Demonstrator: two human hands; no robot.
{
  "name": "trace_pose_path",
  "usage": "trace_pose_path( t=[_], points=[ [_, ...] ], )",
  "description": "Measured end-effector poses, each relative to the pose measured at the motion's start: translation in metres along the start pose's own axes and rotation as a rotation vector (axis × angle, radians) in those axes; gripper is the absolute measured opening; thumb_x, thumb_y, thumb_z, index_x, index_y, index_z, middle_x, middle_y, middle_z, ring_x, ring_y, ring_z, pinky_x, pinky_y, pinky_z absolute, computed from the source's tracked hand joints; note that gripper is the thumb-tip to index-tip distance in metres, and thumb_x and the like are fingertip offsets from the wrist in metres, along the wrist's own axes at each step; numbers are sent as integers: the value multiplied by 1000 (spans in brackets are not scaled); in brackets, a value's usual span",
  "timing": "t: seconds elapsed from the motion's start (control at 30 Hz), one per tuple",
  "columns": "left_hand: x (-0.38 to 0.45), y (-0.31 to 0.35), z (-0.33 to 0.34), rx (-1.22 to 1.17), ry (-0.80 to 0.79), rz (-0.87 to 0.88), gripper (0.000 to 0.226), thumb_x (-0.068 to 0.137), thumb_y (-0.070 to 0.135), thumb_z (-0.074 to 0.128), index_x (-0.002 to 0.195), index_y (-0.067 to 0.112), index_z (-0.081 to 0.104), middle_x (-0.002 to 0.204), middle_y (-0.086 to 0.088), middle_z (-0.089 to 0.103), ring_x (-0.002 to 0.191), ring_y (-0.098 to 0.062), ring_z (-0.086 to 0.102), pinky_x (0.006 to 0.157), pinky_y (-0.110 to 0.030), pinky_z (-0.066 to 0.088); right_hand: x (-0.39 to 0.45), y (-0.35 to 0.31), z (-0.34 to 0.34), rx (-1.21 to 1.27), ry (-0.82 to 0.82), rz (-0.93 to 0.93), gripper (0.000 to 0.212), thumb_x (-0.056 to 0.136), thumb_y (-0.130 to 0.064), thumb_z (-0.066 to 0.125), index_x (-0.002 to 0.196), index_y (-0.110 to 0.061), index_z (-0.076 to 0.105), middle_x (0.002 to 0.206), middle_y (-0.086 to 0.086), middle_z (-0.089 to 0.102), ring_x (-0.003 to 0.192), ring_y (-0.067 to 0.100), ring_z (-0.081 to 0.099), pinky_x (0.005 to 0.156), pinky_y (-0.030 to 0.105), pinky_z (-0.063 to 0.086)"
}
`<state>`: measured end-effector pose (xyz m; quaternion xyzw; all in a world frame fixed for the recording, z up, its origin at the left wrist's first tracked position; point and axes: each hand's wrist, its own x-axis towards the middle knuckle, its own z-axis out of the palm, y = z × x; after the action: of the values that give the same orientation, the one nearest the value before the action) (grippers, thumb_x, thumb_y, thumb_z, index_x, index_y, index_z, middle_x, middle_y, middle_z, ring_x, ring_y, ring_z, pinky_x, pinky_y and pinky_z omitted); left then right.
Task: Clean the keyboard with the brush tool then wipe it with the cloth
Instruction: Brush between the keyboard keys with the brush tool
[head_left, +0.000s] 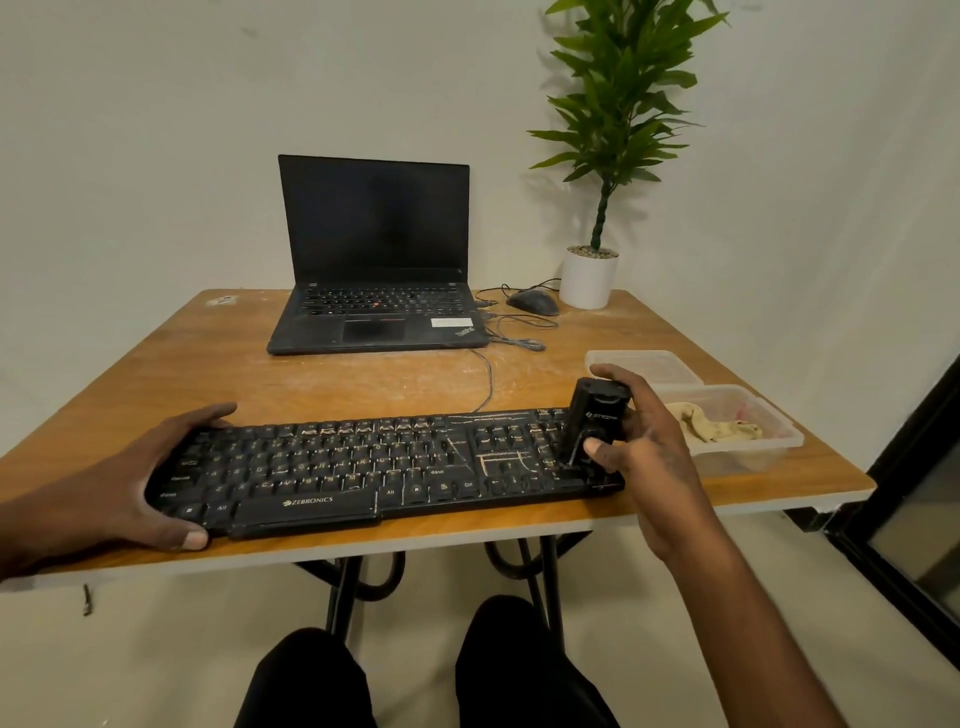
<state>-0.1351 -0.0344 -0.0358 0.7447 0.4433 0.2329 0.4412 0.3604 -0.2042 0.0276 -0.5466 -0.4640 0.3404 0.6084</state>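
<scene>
Right now the left hand clasps the near-left end of the dusty Zebronics keyboard, steadying it on the worktop. The right hand grips the black brush tool upright over the number pad. The keyboard's length runs left from there, so the brushing looks likely to travel leftward. The cloth waits in a plastic tub just right of that hand.
</scene>
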Motion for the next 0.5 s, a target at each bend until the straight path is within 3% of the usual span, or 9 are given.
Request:
trace_pose_path(
  t=[0.1, 0.2, 0.37, 0.5],
  points=[
    [0, -1, 0, -15, -2, 1, 147, 36, 41, 112, 158, 60, 32, 153, -3, 50, 132, -40, 56, 104, -64, 47, 3, -4, -9, 19, 20, 47, 80, 80, 25, 48, 123, -42, 61, 113, 6, 70, 101, 23, 70, 66, 28, 56],
    [2, -4, -2, -13, -12, 15, 147, 37, 40, 112, 159, 59, 31, 153, -4, 51, 132, -41, 56, 104, -65, 47, 4, -8, -20, -16, 35, 66, 81, 84, 22, 50, 127, -47, 58, 114, 11, 68, 88, 24, 68, 58, 31, 52],
    [3, -4, 0, -2, 11, 24, 145, 37, 42, 112, 158, 58, 34, 152, -4, 51, 132, -39, 56, 105, -63, 47, 4, -10, -16, 17, -11, 54, 81, 86, 22, 50, 130, -46, 58, 119, 9, 66, 96, 28, 72, 72, 40, 61],
    [1, 0, 1, 3, 6, 11, 145, 37, 42, 112, 157, 60, 33, 153, -3, 51, 132, -37, 57, 105, -62, 47, 8, -9, -2, 80, -62, 49, 83, 86, 20, 50, 131, -49, 55, 125, 11, 63, 93, 26, 68, 70, 35, 55]
  ],
)
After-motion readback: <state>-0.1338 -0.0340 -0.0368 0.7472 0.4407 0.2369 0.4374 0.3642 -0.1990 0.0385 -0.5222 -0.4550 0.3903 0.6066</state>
